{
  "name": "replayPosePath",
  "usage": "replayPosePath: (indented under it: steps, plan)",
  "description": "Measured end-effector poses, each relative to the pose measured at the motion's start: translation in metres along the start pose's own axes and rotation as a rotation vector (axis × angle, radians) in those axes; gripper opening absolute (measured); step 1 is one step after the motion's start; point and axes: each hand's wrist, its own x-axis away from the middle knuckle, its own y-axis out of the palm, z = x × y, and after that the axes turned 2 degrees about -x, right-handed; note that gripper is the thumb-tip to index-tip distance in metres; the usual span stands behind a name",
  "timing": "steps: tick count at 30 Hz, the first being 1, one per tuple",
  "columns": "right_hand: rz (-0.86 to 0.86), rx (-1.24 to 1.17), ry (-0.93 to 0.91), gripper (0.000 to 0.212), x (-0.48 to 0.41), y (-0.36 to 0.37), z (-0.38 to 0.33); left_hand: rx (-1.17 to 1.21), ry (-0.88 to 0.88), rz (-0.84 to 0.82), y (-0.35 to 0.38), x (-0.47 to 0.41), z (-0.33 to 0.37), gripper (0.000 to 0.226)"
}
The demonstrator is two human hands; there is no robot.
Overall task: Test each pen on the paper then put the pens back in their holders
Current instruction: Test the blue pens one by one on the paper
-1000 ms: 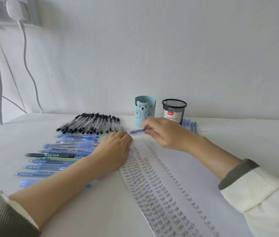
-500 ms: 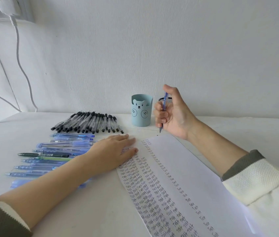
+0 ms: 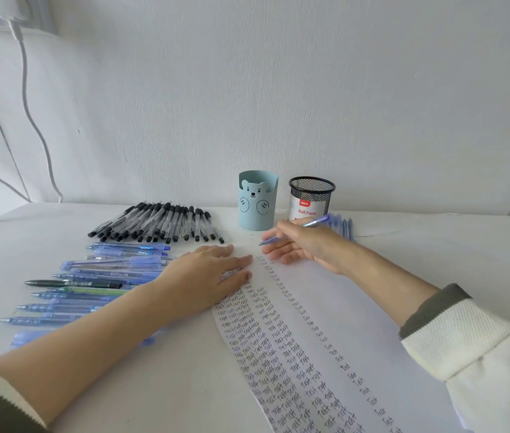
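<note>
With straight fingers the left hand [image 3: 206, 276] pins the long white paper sheet [image 3: 325, 307] while the right hand [image 3: 305, 246] pinches a translucent blue ballpoint pen [image 3: 314, 222] near its top edge, likely mid-testing, needing the tip lowered onto paper.

paper [image 3: 372, 307] flat on the surface, a long sheet with columns of handwritten "Test". blue pen [image 3: 317, 221] in the right hand [image 3: 303, 245] grip, tilted low, tip near the sheet's far end. black-capped pens [image 3: 159, 221] in a row back-left — blue pen pile [image 3: 116, 270] nearer, dark pen [image 3: 72, 283] among them. bear holder [image 3: 257, 201] and mesh holder [image 3: 311, 198] upright, side by side — loose blue pens [image 3: 345, 228] beside the mesh one.
</note>
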Motion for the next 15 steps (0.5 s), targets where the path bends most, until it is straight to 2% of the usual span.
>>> replayPosePath:
  steps: [2, 4, 6, 9, 15]
  plan:
    - [0.091, 0.13, -0.035, 0.012, -0.001, 0.001, 0.007, -0.005, -0.008, -0.004, 0.0, -0.001, 0.0, 0.076]
    - [0.219, 0.182, -0.109, 0.029, -0.005, 0.006, 0.019, -0.017, -0.008, -0.018, -0.001, -0.002, 0.0, 0.055]
    - [0.317, 0.199, -0.174, 0.041, -0.008, 0.011, 0.026, -0.029, -0.005, -0.022, -0.001, -0.002, 0.001, 0.049]
    - [0.356, 0.259, -0.216, 0.039, -0.009, 0.014, 0.028, -0.027, -0.002, -0.023, -0.002, -0.002, 0.001, 0.05]
    - [0.325, 0.285, -0.263, 0.031, -0.01, 0.015, 0.031, -0.024, 0.0, -0.03, -0.003, 0.0, 0.003, 0.048]
